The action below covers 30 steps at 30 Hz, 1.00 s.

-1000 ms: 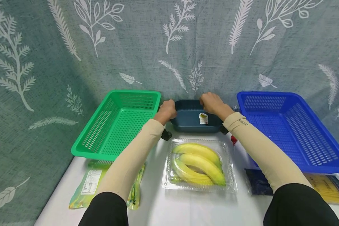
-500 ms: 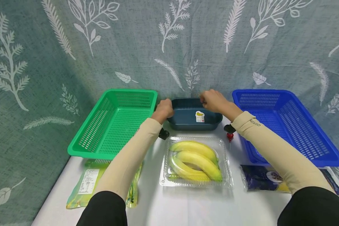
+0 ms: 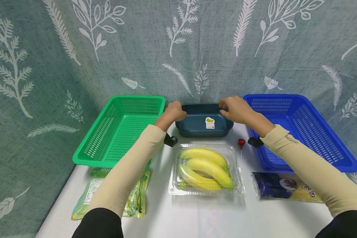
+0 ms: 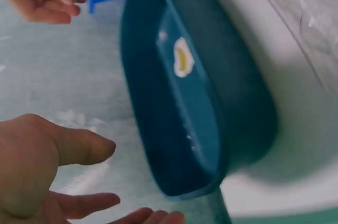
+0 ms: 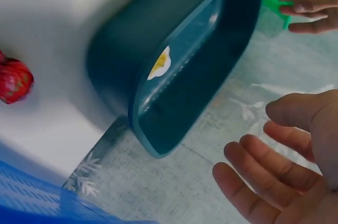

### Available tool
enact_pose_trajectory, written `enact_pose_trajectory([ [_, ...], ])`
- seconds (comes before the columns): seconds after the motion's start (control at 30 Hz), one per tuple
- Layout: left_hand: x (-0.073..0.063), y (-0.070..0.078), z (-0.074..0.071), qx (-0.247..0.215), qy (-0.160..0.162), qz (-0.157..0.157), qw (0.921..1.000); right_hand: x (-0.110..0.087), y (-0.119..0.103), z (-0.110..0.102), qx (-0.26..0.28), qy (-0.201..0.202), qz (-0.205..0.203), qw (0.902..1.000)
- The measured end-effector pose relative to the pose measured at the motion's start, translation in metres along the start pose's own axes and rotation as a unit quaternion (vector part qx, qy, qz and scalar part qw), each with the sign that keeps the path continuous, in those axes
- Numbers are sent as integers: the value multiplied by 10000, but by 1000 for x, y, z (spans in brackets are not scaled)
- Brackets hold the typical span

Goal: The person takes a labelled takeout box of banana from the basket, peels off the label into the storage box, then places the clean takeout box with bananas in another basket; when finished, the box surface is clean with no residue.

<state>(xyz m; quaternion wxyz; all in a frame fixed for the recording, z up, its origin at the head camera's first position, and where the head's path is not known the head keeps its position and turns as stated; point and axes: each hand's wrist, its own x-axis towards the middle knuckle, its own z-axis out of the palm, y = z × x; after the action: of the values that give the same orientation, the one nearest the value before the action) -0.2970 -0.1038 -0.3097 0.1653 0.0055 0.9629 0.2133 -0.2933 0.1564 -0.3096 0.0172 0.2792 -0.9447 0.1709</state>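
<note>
A dark teal plastic tray [image 3: 196, 133], with a banana sticker [image 3: 210, 123] inside it, stands at the back between two baskets. By its left end is my left hand [image 3: 174, 111]; the left wrist view shows its thumb and fingers [image 4: 87, 147] spread and apart from the tray. Off the right end, my right hand [image 3: 238, 109] has loosely bent fingers [image 5: 269, 174] with nothing between them. In front of the tray lies a clear clamshell box [image 3: 172, 190] of bananas [image 3: 209, 168]. A red-wrapped lollipop [image 3: 241, 142] lies right of the box, near my right wrist.
A green basket [image 3: 101, 163] stands at the left, and a blue basket [image 3: 349, 162] at the right. In front of the green one lies a green packet [image 3: 137, 201], partly under my left forearm. A purple and yellow packet [image 3: 273, 186] lies before the blue one.
Both hands were at the tray's ends, fingers at its rim. They have come away from it, the right hand moving rightward and its fingers loosening. The tray looks much the same.
</note>
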Motion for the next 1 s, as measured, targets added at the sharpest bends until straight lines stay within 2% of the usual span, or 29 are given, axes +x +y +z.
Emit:
enact_pose_trajectory([
  [0.1, -16, -2, -2, -436, 63, 309, 9986, -16, -3, -4, 174, 59, 108, 9998],
  [0.23, -44, -3, -5, -870, 228, 704, 9935, -38, -8, -9, 454, 69, 229, 9987],
  [0.4, -73, -3, -7, -991, 410, 1051, 9887, -61, -15, -17, 632, 133, 283, 9975],
  [0.6, -98, -8, -5, -1123, 414, 1138, 9863, -83, -24, -23, 807, 241, 323, 9959],
  [0.8, -116, -16, 2, -1134, 489, 1239, 9846, -102, -33, -22, 994, 345, 266, 9941],
  [1.0, -133, -23, 10, -1288, 599, 1401, 9799, -122, -41, -16, 1233, 350, 390, 9910],
])
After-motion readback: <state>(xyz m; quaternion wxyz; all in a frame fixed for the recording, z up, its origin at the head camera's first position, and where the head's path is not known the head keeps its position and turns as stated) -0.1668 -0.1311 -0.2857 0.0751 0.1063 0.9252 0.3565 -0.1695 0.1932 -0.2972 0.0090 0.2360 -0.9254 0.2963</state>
